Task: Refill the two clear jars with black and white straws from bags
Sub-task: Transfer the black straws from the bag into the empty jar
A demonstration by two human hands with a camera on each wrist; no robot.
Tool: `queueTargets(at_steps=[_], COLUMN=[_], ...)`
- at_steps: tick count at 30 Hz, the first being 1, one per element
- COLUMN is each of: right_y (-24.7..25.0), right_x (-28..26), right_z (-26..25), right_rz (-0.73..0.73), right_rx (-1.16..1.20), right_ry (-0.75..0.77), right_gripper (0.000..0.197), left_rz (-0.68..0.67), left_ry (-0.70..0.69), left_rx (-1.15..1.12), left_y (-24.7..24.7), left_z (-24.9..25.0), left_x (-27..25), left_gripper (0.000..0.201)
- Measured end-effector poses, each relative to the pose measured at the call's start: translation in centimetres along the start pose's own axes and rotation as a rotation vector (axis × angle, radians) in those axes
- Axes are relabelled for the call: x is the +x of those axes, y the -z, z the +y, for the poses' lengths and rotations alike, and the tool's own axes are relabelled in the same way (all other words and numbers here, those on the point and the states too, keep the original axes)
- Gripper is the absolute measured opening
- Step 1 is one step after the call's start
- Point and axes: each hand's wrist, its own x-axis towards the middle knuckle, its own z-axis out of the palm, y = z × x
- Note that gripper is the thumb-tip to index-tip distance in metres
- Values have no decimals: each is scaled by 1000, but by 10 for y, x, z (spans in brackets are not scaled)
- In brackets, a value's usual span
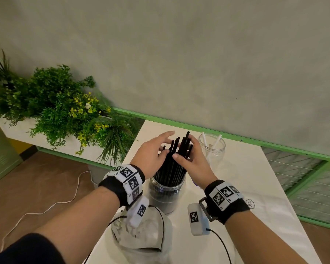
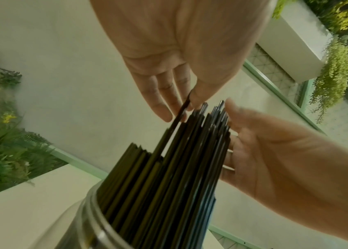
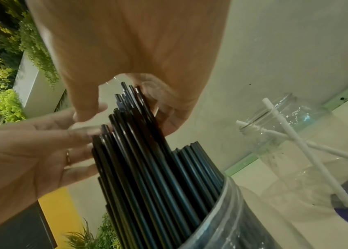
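Both hands, left hand (image 1: 154, 153) and right hand (image 1: 192, 158), cup the black straws (image 1: 174, 164) standing in the near jar (image 1: 165, 193) at counter (image 1: 251, 180) centre. Each grip is relaxed, fingers nearly straight (touching, not clenching). The second jar (image 1: 212, 147), at one o'clock, holds two white straws (image 1: 217, 141).

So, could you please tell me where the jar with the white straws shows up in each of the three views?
Head: the jar with white straws stands at the table's far side, right of the hands.
Left wrist: not in it.
Right wrist: the same jar sits at the right, behind the nearer jar.
Shared landmark: the bundle of black straws in the nearer jar, between both hands.
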Motion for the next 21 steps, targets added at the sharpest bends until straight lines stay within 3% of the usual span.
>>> queueTargets(at_steps=[2, 4, 10, 17, 21], right_y=[0, -1, -4, -4, -4], right_x=[1, 2, 1, 3, 2], right_z=[7, 14, 16, 17, 14], right_rz=[-57, -78, -40, 5, 7], right_rx=[-95, -160, -250, -212, -213], right_ry=[-12, -34, 19, 44, 36], right_gripper=[87, 89, 54, 44, 42], left_rz=[-10, -29, -5, -74, -59], left_ry=[-34, -59, -54, -68, -37], left_rx=[28, 90, 188, 262, 153], left_y=[2, 3, -10, -16, -12], left_z=[5, 7, -14, -31, -13], left_x=[4, 3, -15, -36, -34], left_gripper=[56, 47, 34, 49, 54])
